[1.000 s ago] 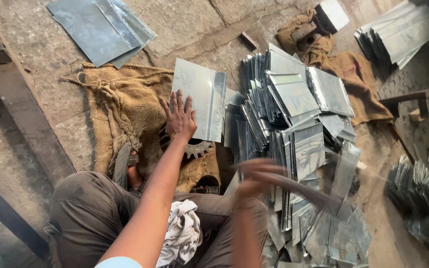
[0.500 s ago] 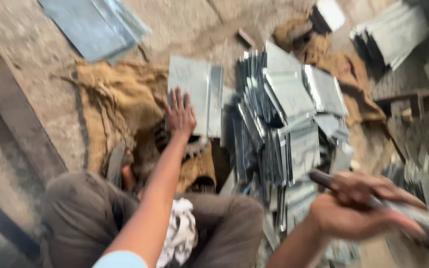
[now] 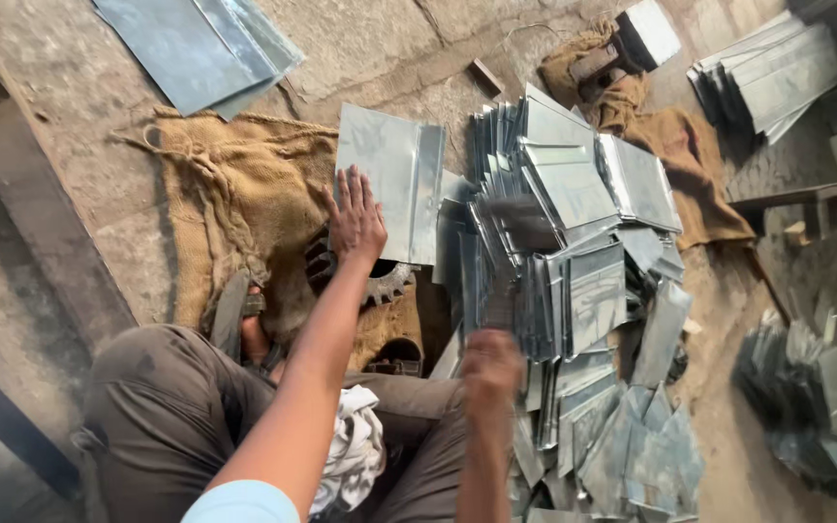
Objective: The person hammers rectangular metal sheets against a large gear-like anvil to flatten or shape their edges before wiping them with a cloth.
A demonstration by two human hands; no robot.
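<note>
One flat palm (image 3: 357, 221) at sheet's (image 3: 389, 194) lower edge

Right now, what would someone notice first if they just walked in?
The big heap of shiny metal sheets in the middle. The left hand lies flat on one sheet over a toothed gear on burlap sacking. The right hand is a blur by the heap.

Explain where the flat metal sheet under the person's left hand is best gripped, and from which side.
Probably by the far edge of the metal sheet, coming from the side away from the person. It lies flat on the burlap sack, and that edge is bare. The left hand covers its near edge, and upright stacked sheets crowd its right side, where a folded lip runs.
</note>
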